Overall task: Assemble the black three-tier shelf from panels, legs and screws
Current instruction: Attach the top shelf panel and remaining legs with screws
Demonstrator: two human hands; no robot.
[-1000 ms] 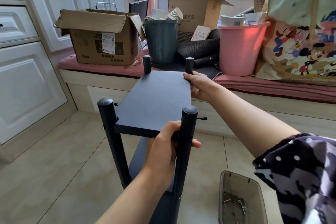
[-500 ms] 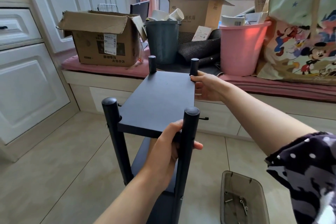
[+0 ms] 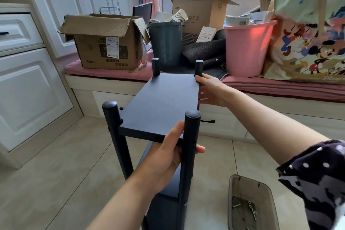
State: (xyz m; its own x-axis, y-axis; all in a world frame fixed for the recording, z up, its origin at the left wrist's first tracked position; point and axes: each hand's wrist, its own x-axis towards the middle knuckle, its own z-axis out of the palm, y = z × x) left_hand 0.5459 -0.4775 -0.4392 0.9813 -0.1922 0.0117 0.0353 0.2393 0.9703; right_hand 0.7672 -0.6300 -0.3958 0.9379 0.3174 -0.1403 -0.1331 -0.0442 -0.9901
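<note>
The black shelf stands upright on the tiled floor, its top panel (image 3: 162, 102) set between round black legs. My left hand (image 3: 169, 153) grips the near right leg (image 3: 188, 147) just under the top panel, thumb lying on the panel's near edge. At the far right corner my right hand (image 3: 209, 89) holds the panel's edge beside the far right leg (image 3: 199, 66), thumb on top and fingers below. A lower panel (image 3: 160, 203) shows beneath. The near left leg (image 3: 113, 129) and far left leg (image 3: 155, 65) stand free.
A grey plastic tray (image 3: 231, 198) with several screws sits on the floor at lower right. Behind the shelf a window bench (image 3: 104, 87) carries a cardboard box (image 3: 104, 43), a dark bucket (image 3: 166, 43), a pink bucket (image 3: 246, 48) and a cartoon-print bag (image 3: 309, 43). White cabinets (image 3: 28, 84) stand left.
My right hand slid from on top of the far right corner to the panel's right edge beside the leg. The shelf shifted slightly right in view; my left hand kept its grip.
</note>
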